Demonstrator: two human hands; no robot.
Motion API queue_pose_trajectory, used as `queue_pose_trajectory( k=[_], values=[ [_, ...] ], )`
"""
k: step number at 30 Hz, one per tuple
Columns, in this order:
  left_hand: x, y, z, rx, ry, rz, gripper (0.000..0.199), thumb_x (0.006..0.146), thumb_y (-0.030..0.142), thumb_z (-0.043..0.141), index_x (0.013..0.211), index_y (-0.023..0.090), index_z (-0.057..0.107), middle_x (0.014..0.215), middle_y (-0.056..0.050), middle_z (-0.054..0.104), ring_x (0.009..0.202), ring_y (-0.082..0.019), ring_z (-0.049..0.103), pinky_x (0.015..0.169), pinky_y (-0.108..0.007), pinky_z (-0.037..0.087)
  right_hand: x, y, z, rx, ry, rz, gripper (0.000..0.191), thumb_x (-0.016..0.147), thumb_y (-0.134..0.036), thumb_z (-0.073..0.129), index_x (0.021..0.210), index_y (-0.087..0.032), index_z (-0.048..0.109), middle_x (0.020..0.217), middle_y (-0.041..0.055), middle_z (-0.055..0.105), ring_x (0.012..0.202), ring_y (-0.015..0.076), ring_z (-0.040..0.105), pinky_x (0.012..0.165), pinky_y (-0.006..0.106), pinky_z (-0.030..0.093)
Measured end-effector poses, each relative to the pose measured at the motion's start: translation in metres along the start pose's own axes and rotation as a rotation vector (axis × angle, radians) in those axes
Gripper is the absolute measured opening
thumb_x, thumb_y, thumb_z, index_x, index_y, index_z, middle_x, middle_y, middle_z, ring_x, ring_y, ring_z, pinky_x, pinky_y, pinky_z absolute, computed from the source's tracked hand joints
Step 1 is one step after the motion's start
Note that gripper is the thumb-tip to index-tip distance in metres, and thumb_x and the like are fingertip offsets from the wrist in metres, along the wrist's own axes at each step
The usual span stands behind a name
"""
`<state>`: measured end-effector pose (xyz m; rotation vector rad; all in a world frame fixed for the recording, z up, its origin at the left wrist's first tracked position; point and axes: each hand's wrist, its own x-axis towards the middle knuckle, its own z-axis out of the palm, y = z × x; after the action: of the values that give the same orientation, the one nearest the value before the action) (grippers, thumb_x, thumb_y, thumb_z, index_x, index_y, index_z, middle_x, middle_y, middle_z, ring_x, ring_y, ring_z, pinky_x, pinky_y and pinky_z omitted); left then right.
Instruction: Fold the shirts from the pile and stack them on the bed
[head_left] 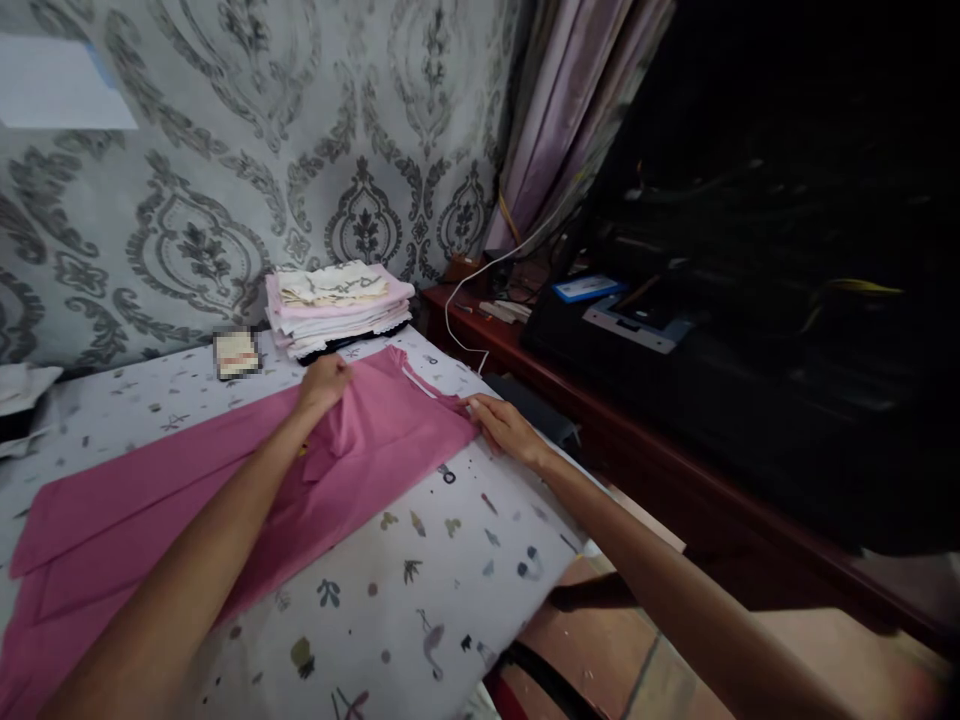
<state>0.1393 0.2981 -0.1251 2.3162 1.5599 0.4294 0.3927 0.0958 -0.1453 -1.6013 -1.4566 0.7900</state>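
Note:
A pink garment (405, 420) lies spread over the patterned white cloth of the table (405, 600), its neckline toward the right. My left hand (325, 384) is closed on a bunched fold of it near the middle, lifting the fabric a little. At the right end, my right hand (502, 424) pinches the garment's edge beside the neckline between thumb and fingers. The lower left part of the garment runs beneath my left forearm and is partly hidden.
Behind the garment stands a stack of folded cloths (337, 305), with a small blurred item (236, 354) to its left. A dark red wooden cabinet (637, 420) with a large black screen borders the right side. A white cable (451, 305) hangs near the table's corner.

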Motion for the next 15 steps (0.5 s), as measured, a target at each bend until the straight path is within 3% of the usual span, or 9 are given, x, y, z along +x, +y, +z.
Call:
queue_pose_trajectory(
  k=[4,7,12,15],
  values=[
    [-0.002,-0.014,-0.002,-0.043,0.050,-0.011,0.017,0.084,0.029,0.049,0.081,0.019,0.062,0.087,-0.006,0.069,0.084,-0.022,0.062,0.069,-0.028,0.041,0.002,-0.001,-0.001,0.010,0.001,0.040,0.052,0.093,-0.062,0.044,0.107,-0.016,0.065,0.063,-0.0044,0.051,0.037,0.0072,0.041,0.037,0.023,0.029],
    [-0.003,-0.018,-0.001,-0.087,0.056,-0.006,0.015,0.082,0.031,0.049,0.077,0.020,0.058,0.083,-0.005,0.067,0.081,-0.023,0.060,0.069,-0.029,0.040,0.004,-0.002,-0.001,0.061,-0.033,0.077,0.042,0.086,-0.053,0.061,0.109,-0.018,0.064,0.056,-0.0079,0.047,0.039,0.0071,0.038,0.036,0.021,0.030],
    [-0.004,-0.019,-0.004,-0.202,0.017,0.003,0.017,0.077,0.035,0.050,0.075,0.020,0.058,0.077,-0.003,0.065,0.076,-0.021,0.060,0.065,-0.027,0.041,0.002,-0.001,-0.002,0.182,-0.075,0.086,0.043,0.072,-0.037,0.076,0.110,-0.020,0.065,0.072,-0.0048,0.056,0.051,0.0069,0.044,0.038,0.017,0.034],
    [-0.008,-0.022,-0.011,-0.336,-0.118,-0.010,0.025,0.073,0.043,0.055,0.073,0.019,0.060,0.067,-0.001,0.062,0.064,-0.019,0.057,0.058,-0.027,0.041,0.001,0.001,-0.003,0.182,-0.046,0.090,0.040,0.071,-0.034,0.075,0.107,-0.019,0.066,0.080,-0.0023,0.057,0.055,0.0075,0.047,0.040,0.018,0.039]
  ],
)
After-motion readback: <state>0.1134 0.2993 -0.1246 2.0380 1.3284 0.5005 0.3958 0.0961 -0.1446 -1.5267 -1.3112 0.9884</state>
